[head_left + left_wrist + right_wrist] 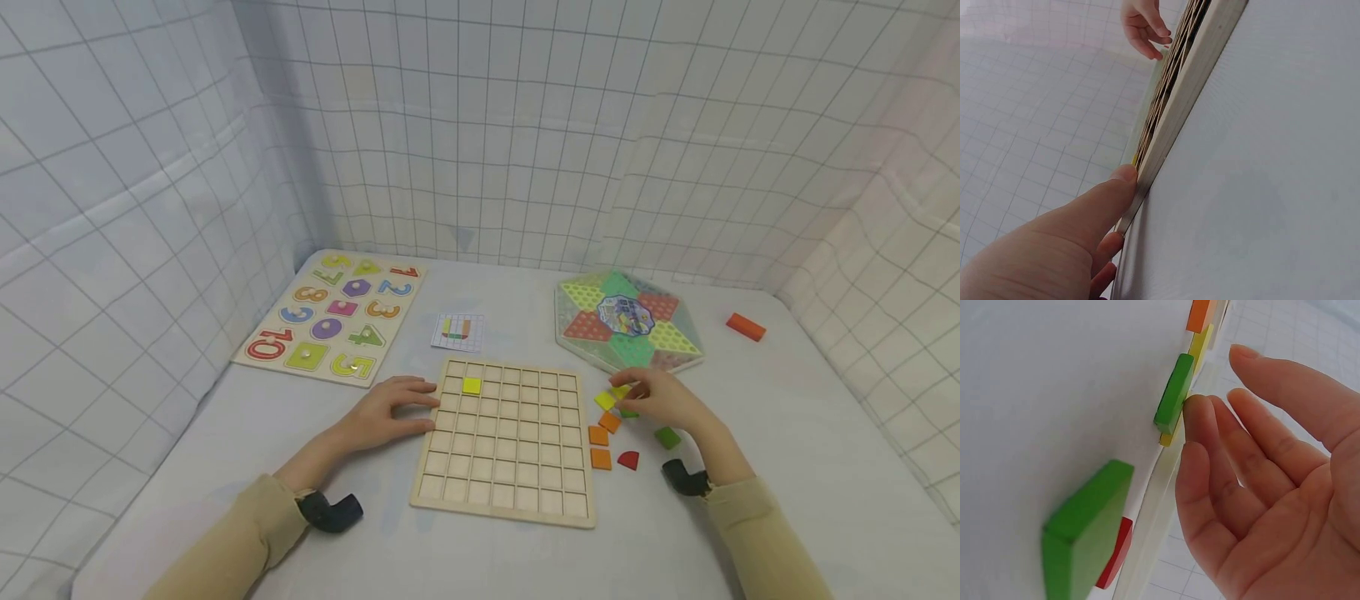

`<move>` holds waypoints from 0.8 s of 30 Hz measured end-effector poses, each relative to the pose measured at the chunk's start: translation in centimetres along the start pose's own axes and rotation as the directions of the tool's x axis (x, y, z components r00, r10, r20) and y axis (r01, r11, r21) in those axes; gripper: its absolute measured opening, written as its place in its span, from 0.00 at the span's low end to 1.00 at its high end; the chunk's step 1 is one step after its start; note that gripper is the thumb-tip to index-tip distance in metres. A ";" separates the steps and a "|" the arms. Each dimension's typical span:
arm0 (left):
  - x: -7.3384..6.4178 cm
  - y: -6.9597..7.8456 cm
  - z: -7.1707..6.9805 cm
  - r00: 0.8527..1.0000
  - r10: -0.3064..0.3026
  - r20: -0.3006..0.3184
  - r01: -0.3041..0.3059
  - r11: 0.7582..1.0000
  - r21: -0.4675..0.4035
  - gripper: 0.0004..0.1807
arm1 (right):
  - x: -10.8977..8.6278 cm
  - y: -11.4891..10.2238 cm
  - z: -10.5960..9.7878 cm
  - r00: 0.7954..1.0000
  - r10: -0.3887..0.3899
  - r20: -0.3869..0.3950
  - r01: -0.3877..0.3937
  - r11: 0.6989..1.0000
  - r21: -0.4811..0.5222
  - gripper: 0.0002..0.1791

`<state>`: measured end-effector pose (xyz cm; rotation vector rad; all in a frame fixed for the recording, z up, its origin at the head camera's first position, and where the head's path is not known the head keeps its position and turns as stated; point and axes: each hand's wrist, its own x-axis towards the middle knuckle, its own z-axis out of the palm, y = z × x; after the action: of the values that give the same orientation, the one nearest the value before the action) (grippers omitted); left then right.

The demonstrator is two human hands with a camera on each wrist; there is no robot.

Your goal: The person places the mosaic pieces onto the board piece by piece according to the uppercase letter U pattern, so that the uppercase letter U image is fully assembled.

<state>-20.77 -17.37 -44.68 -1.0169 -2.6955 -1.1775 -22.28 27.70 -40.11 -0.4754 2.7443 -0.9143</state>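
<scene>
A wooden grid board [504,450] lies on the table with one yellow square tile [472,386] in a cell near its upper left. My left hand [390,412] touches the board's left edge with thumb and fingers extended. Past the board's right side, my right hand [656,396] hovers over loose tiles, its fingers loosely bent and thumb apart. In the right wrist view, its fingertips are close to a green tile [1175,394], with nothing visible between thumb and fingers. Around it lie a yellow tile [604,401], several orange tiles [598,435], a red quarter-circle [628,460] and another green tile [667,437].
Behind the board lies a small printed pattern card [457,332]. A number puzzle board [352,312] is at the back left. At the back right sit a hexagonal star-patterned game box [628,317] and a red-orange block [746,327]. Grid-patterned cloth walls surround the table.
</scene>
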 end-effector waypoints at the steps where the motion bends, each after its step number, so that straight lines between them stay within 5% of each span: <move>1: 0.0 0.0 0.0 1.000 0.000 0.000 0.000 1.000 -0.001 0.21 | 0.0 0.0 0.0 1.000 0.005 0.000 -0.005 1.000 0.002 0.20; 14: -0.1 -0.2 0.0 1.000 -0.006 0.001 0.007 1.000 -0.009 0.21 | 0.1 0.1 0.3 1.000 -0.012 0.006 0.012 1.000 -0.009 0.25; 24: -0.1 -0.2 0.0 1.000 -0.005 0.002 0.005 1.000 -0.004 0.21 | 0.1 0.0 0.4 0.999 0.045 0.004 -0.044 0.999 -0.024 0.24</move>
<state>-20.82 -17.51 -44.86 -1.0128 -2.6996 -1.1836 -22.28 27.43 -40.37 -0.4182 2.7537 -0.8693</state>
